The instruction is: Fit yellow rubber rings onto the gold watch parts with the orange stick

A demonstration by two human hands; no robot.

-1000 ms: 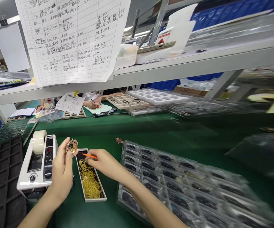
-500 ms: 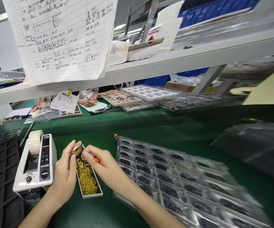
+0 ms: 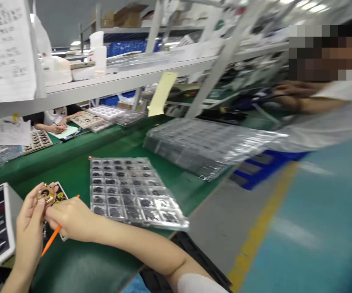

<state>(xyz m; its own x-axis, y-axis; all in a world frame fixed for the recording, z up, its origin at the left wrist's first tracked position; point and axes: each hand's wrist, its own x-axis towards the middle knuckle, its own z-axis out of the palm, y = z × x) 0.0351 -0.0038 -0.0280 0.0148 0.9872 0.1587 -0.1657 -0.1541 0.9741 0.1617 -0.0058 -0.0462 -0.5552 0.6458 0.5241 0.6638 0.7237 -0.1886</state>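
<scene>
My left hand point(image 3: 29, 221) pinches a round gold-coloured watch case point(image 3: 46, 194) between thumb and fingers, its inner side facing up. Close against it is my right hand point(image 3: 72, 219), closed around a thin orange stick point(image 3: 53, 240). One end of the stick points down toward me, and the other shows above the knuckles. Whether the right fingertips touch the case cannot be made out. Behind both hands, a narrow box point(image 3: 63, 188) with yellow rings point(image 3: 60, 196) is mostly hidden.
A clear compartment tray point(image 3: 133, 183) of dark round parts lies right of my hands. Farther right are stacked clear trays point(image 3: 200, 142). A white tape dispenser point(image 3: 3, 224) stands at left. One co-worker's hand point(image 3: 58, 129) writes across the bench; another person's arm point(image 3: 319, 97) is at right.
The view has swung right, bringing the aisle and another person into sight. The watch case is now tilted face-up, and more of the orange stick shows below my right hand.
</scene>
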